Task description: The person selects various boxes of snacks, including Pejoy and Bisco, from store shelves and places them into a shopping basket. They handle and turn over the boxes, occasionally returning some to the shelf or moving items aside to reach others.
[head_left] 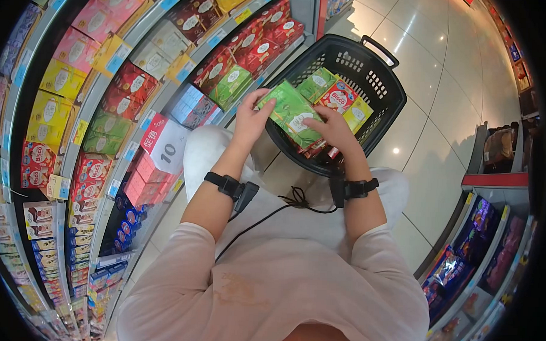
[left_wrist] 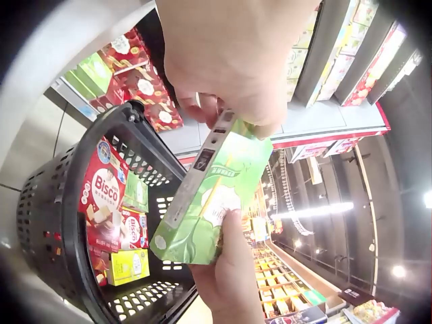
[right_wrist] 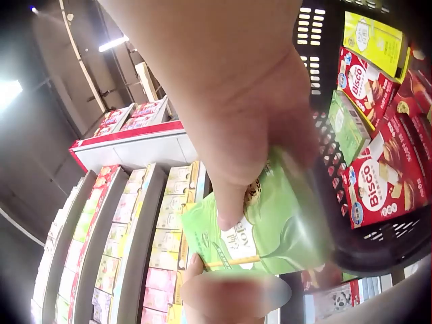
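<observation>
Both hands hold a flat light-green box (head_left: 287,106) above the near side of a black shopping basket (head_left: 391,105). My left hand (head_left: 252,117) grips its left end, thumb on the front face. At the opposite end my right hand (head_left: 335,132) pinches it, thumb across the white oval label. The left wrist view shows the box (left_wrist: 223,196) tilted, its narrow printed side visible. Inside the basket lie a red Bisco box (head_left: 338,97), a yellow box (head_left: 357,114), another green box (head_left: 316,85) and more red boxes (right_wrist: 386,177), partly covered in the head view.
Shelves of boxed snacks curve along the left, with green boxes (head_left: 232,85) beside red ones (head_left: 262,47) on the lower shelf. A round-edged sale sign (head_left: 167,146) juts out there. Tiled floor (head_left: 435,86) lies right of the basket, and another shelf (head_left: 501,178) stands further right.
</observation>
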Tool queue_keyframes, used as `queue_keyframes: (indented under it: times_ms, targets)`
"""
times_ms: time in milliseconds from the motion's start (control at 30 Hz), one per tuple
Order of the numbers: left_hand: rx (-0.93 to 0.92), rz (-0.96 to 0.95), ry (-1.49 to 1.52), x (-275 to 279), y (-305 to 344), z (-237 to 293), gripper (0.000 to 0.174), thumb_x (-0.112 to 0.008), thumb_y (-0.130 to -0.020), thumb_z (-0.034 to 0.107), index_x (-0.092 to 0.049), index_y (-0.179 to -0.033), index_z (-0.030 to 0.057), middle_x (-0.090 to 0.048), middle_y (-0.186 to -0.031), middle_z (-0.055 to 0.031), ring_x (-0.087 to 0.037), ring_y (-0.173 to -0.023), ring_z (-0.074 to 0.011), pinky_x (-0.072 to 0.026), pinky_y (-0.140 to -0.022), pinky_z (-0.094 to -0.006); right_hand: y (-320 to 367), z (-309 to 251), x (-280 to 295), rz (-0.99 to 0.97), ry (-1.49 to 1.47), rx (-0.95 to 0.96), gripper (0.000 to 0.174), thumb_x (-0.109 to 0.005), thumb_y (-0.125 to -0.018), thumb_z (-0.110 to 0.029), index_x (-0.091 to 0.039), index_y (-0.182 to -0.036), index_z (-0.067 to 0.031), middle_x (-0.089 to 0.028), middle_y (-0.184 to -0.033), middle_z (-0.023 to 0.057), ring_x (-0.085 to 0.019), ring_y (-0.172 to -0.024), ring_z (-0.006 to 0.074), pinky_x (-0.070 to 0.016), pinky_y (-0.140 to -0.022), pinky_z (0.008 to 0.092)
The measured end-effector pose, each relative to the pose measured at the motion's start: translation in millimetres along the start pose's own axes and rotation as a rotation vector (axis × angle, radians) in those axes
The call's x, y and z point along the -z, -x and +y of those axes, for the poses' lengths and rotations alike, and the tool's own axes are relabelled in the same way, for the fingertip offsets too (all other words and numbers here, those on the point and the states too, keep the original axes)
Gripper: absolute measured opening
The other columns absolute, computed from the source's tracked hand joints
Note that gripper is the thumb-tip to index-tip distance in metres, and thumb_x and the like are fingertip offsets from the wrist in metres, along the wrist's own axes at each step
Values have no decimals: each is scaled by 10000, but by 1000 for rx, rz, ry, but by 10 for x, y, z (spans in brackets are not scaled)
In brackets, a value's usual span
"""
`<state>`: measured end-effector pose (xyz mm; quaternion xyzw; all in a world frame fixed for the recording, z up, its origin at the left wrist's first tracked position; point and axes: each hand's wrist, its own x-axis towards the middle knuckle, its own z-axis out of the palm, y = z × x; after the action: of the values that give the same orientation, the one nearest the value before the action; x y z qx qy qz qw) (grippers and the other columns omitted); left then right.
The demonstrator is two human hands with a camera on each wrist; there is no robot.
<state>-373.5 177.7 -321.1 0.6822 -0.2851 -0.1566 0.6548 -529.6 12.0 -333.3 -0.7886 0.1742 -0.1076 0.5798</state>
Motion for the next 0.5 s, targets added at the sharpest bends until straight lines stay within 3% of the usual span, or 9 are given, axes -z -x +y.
queue_keyframes:
  times_ms: [33, 67, 133, 500]
  targets:
    - [-58, -23, 141, -7, -13, -22, 259, -679, -863, 97, -622, -1092, -10, -631, -973, -42, -577, -833, -90, -484, -683, -227, 6, -11, 27, -12, 26, 13, 404, -720, -822, -287, -647, -1089, 7, -678, -948, 127, -630, -856, 188, -485, -789, 300]
    - [-58, -23, 141, 3, -8, -41, 259, -679, -863, 97, -622, -1092, -10, -631, -973, -42, -577, -833, -90, -484, -683, -227, 12, -12, 47, -11, 25, 13, 404, -720, -822, -287, -647, -1089, 7, -678, -948, 127, -630, -856, 188, -485, -789, 300]
    - [20, -83, 86, 12, 15, 6, 285, -650, -869, 14, -580, -1145, 10, -595, -1019, -30, -556, -969, -102, -447, -826, -214, 16, -12, 73, 2, 66, 16, 387, -728, -811, -276, -660, -1059, 12, -684, -923, 129, -641, -843, 194, -491, -782, 306]
    - [31, -66, -19, -4, 41, 10, 306, -680, -851, 39, -563, -1132, 9, -609, -1068, -45, -578, -980, -116, -465, -803, -217, -12, 21, 64, 94, 88, 96, 375, -736, -795, -256, -664, -1042, 17, -685, -924, 155, -656, -840, 242, -493, -779, 317]
